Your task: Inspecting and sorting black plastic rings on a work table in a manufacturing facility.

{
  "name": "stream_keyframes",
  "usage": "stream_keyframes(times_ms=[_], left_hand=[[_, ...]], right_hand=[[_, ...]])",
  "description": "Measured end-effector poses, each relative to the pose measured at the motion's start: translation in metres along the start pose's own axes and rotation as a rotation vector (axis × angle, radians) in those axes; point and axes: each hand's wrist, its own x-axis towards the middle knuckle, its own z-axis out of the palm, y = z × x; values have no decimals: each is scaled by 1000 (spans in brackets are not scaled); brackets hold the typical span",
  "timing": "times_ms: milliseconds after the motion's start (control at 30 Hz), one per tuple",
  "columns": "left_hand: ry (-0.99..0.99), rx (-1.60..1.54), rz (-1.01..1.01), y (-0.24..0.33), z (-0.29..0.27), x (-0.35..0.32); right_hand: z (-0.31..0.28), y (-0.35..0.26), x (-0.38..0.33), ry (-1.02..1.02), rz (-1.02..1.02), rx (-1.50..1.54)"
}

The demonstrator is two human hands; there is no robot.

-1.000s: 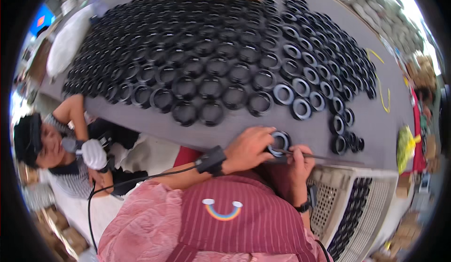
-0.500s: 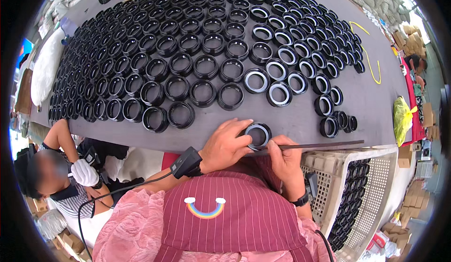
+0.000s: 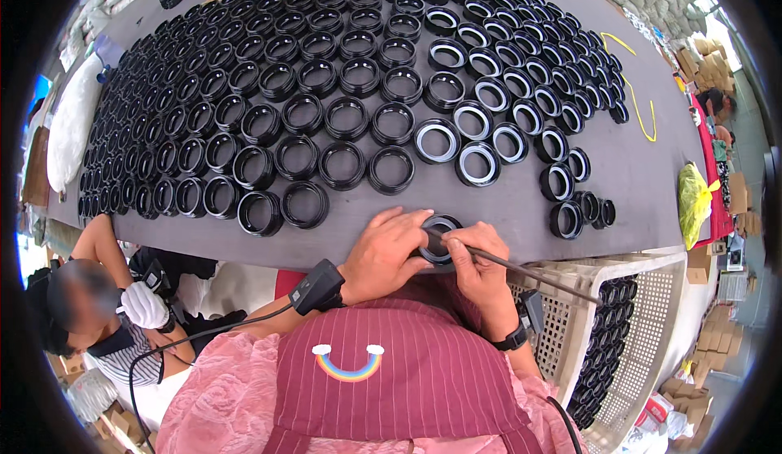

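Note:
At the table's front edge, my left hand (image 3: 386, 250) grips a black ring (image 3: 441, 219) with its fingers around the left side. The ring has a pale lining along its inside. My right hand (image 3: 481, 263) is closed on a long, thin dark strip (image 3: 533, 275), and its fingertips are at the ring's right side. One end of the strip lies over the ring's opening; the rest slants out to the right, past my hand. Many similar rings stand in rows beyond, the nearest being a black ring (image 3: 305, 204) left of my hands and pale-lined rings (image 3: 477, 164) ahead.
The grey table (image 3: 635, 201) spreads ahead. A perforated plastic crate (image 3: 652, 332) holding black rings stands at right below the table edge. Yellow cord (image 3: 638, 105) and a yellow bag (image 3: 695, 210) are on the right. Another person's gloved hand (image 3: 145, 302) is at left.
My right hand has moved left and up to the ring. The strip has swung from nearly level to slanting down rightward, its near end now over the ring. My left hand still grips the ring.

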Motion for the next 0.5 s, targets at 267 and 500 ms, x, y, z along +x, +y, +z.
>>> stream_keyframes(times_ms=[267,500], left_hand=[[62,-31,-19,3,5,0],[27,77,-27,11,1,-1]], right_hand=[[-11,0,-9,-10,159,192],[-14,-18,-13,117,25,-383]])
